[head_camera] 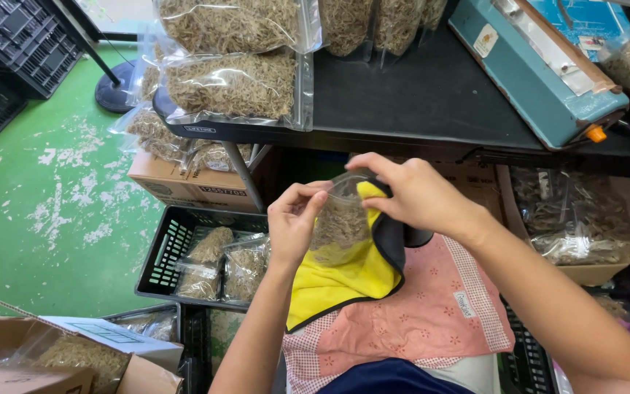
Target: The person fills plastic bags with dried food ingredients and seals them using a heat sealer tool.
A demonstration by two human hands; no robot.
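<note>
At the centre of the frame both hands gripped the top edge of a small clear bag [339, 222] filled with dried brownish strands. The left hand [294, 219] pinched the bag's left corner between thumb and fingers, while the right hand [413, 191] closed over its right corner. The bag hung upright just above a yellow cloth [344, 281] with a dark border, which lay over a pink apron [432, 306] on the person's lap.

Above the hands, across the upper half of the frame, ran a dark table [417, 102]. On its left end lay larger filled bags [231, 84] of the same dried material, some overhanging the edge. At the upper right sat a teal heat sealer [541, 66] with an orange knob.

Below the table at the left, a black crate [165, 252] held more filled bags, just beside the left forearm. A cardboard box [187, 182] stood behind it on the green floor [45, 197]. To the right, another open box [585, 219] held more bags, near the right forearm.
</note>
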